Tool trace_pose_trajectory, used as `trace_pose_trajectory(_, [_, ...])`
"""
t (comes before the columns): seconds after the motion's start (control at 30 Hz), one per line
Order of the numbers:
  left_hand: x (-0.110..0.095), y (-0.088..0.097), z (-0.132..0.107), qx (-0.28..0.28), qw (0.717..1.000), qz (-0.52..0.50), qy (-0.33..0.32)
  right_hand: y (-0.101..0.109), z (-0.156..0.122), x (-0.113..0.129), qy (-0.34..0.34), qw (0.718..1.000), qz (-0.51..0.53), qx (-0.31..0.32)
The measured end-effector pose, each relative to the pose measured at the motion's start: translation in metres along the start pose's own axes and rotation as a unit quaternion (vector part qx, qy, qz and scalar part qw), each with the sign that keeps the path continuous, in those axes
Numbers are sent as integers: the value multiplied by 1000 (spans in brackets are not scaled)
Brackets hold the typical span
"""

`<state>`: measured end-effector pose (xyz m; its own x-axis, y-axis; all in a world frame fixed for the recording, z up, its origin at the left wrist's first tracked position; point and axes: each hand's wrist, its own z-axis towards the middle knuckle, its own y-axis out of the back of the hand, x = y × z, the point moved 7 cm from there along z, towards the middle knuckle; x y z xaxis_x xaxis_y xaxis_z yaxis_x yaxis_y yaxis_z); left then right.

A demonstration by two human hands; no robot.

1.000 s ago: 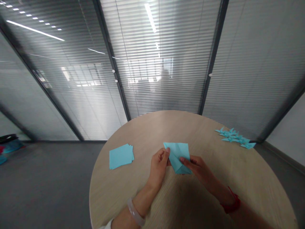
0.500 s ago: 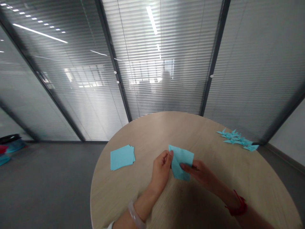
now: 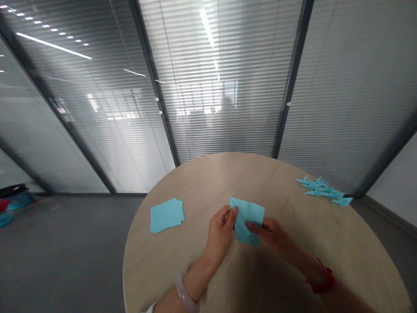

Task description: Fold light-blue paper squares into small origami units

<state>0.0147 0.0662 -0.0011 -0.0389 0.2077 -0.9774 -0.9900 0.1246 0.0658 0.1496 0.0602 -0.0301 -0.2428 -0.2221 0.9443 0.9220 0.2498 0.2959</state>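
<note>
A creased sheet of light blue paper (image 3: pixel 250 212) is held above the near middle of the table, between both hands. My left hand (image 3: pixel 221 230) pinches its left edge, thumb on top and fingers curled. On the right side, my right hand (image 3: pixel 272 234) grips the sheet with the thumb over its face; the other fingers go behind it, partly hidden. To the left lies a loose stack of blue paper sheets (image 3: pixel 167 215). Several folded blue paper cranes (image 3: pixel 322 190) sit in a cluster near the table's right edge.
The round wooden table (image 3: pixel 228 174) fills the lower middle. Glass partitions with blinds (image 3: pixel 224 134) rise behind it. Grey floor (image 3: pixel 81 252) shows at the left, with blue and black items (image 3: pixel 18 198) at the far edge.
Both hands keep their hold on the sheet. Its lower edge has lifted very slightly; otherwise hardly anything has moved.
</note>
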Motion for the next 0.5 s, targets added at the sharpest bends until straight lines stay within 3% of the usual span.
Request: trace_pose_trajectory(0.5, [-4, 2, -1, -6, 999, 49, -18, 1, -1, 3, -6, 1000, -29, -7])
